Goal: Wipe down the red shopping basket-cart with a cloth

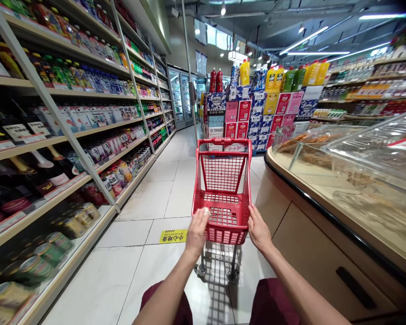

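Observation:
In front of me stands a small red plastic shopping cart (223,198) with a grid basket and grey legs on wheels. No goods show inside its basket. My left hand (198,230) is closed at the basket's near left corner, with a small whitish spot at its fingertips that I cannot make out. At the near right corner, my right hand (258,229) has its fingers wrapped round the edge; the fingertips are partly hidden behind the rim.
Shelves of bottles and cans (88,122) line the left side. Close on the right is a curved food counter (284,176) with clear covers. Ahead, stacked drink cartons (253,115) stand near a thin pole (190,67). A yellow floor sticker (173,236) lies on the white tiles.

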Action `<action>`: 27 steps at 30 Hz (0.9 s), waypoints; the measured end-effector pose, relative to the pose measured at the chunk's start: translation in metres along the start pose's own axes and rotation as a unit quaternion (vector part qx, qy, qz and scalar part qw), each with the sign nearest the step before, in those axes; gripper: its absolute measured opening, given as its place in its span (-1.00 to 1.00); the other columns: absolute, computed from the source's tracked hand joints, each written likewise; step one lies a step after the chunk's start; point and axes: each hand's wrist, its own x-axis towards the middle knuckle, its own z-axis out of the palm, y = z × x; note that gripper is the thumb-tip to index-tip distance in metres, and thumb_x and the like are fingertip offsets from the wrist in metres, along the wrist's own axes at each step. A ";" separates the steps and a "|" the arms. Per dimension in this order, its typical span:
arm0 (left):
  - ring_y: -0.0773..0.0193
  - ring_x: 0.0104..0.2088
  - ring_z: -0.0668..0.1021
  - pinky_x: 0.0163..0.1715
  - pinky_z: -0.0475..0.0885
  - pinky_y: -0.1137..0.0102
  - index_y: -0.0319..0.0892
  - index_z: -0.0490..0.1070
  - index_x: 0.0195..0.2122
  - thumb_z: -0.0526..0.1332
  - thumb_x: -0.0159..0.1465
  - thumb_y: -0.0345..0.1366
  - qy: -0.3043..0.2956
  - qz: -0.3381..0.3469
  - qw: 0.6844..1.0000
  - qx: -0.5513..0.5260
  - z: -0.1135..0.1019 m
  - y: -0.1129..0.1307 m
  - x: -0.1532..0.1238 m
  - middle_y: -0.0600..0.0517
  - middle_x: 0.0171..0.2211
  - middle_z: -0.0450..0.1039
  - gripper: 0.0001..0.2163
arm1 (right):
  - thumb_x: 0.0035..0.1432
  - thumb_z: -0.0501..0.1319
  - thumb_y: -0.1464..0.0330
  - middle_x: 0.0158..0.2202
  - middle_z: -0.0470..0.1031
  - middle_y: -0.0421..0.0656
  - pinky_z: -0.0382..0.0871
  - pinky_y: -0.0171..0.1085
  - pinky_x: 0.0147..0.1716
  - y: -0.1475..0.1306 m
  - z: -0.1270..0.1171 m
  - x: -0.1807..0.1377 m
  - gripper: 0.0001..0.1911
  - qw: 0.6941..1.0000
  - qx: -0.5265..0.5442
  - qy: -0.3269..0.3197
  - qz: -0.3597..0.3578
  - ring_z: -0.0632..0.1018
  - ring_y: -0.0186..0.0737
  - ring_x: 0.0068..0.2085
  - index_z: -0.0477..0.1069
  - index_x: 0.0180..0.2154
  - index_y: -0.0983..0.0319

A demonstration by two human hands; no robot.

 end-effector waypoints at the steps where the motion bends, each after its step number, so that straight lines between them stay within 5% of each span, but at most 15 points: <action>1: 0.18 0.18 0.17 0.08 0.29 0.12 -0.22 0.17 0.11 -0.08 0.20 -0.60 0.011 -0.019 1.000 0.006 -0.001 -0.003 0.000 -0.13 0.10 0.26 -0.55 | 0.14 -0.13 0.40 0.20 0.12 -0.12 0.15 -0.15 0.13 0.000 0.001 0.000 -0.49 1.000 0.005 0.002 0.002 0.19 -0.23 0.19 0.12 0.15 0.22; 7: 0.17 0.20 0.13 0.09 0.28 0.13 -0.23 0.20 0.09 -0.04 0.22 -0.54 -0.030 0.109 0.992 -0.053 0.026 0.052 -0.004 -0.10 0.12 0.23 -0.60 | 0.16 -0.16 0.37 0.21 0.10 -0.09 0.16 -0.18 0.13 0.004 0.000 0.001 -0.49 1.000 0.006 -0.007 0.005 0.18 -0.24 0.19 0.12 0.14 0.28; 9: 0.17 0.20 0.12 0.08 0.28 0.13 -0.22 0.19 0.10 -0.04 0.23 -0.52 -0.032 0.113 0.991 -0.056 0.022 0.048 -0.005 -0.09 0.13 0.22 -0.60 | 0.17 -0.14 0.36 0.22 0.09 -0.11 0.16 -0.19 0.13 0.006 -0.005 0.001 -0.50 1.000 0.000 -0.016 0.004 0.20 -0.24 0.18 0.13 0.14 0.25; 13: 0.20 0.20 0.12 0.09 0.28 0.13 -0.17 0.12 0.15 -0.08 0.20 -0.59 0.001 -0.006 1.000 -0.021 -0.001 0.004 -0.006 -0.08 0.14 0.20 -0.52 | 0.16 -0.12 0.38 0.22 0.09 -0.12 0.14 -0.16 0.14 0.006 -0.006 0.000 -0.50 1.000 0.002 -0.016 -0.001 0.19 -0.23 0.19 0.11 0.15 0.21; 15: 0.19 0.20 0.11 0.09 0.28 0.11 -0.17 0.10 0.15 -0.09 0.19 -0.60 0.010 -0.031 0.999 -0.015 -0.001 0.002 -0.006 -0.10 0.14 0.20 -0.50 | 0.16 -0.13 0.39 0.22 0.08 -0.10 0.14 -0.15 0.14 0.006 -0.004 -0.001 -0.49 1.000 0.008 -0.011 0.001 0.18 -0.22 0.19 0.10 0.16 0.24; 21: 0.19 0.20 0.11 0.09 0.28 0.13 -0.18 0.10 0.16 -0.08 0.22 -0.55 -0.033 0.114 0.991 -0.067 0.021 0.049 -0.005 -0.07 0.14 0.20 -0.54 | 0.15 -0.12 0.38 0.21 0.10 -0.12 0.14 -0.13 0.14 0.014 -0.005 0.000 -0.49 1.000 -0.002 -0.008 -0.013 0.19 -0.22 0.19 0.11 0.15 0.22; 27: 0.20 0.20 0.12 0.08 0.30 0.16 -0.18 0.13 0.14 -0.06 0.20 -0.56 0.013 -0.024 0.999 -0.016 -0.009 -0.012 -0.008 -0.08 0.14 0.20 -0.54 | 0.15 -0.12 0.37 0.21 0.10 -0.12 0.14 -0.15 0.13 0.015 -0.006 0.000 -0.49 1.000 -0.008 -0.010 -0.001 0.18 -0.22 0.19 0.11 0.15 0.22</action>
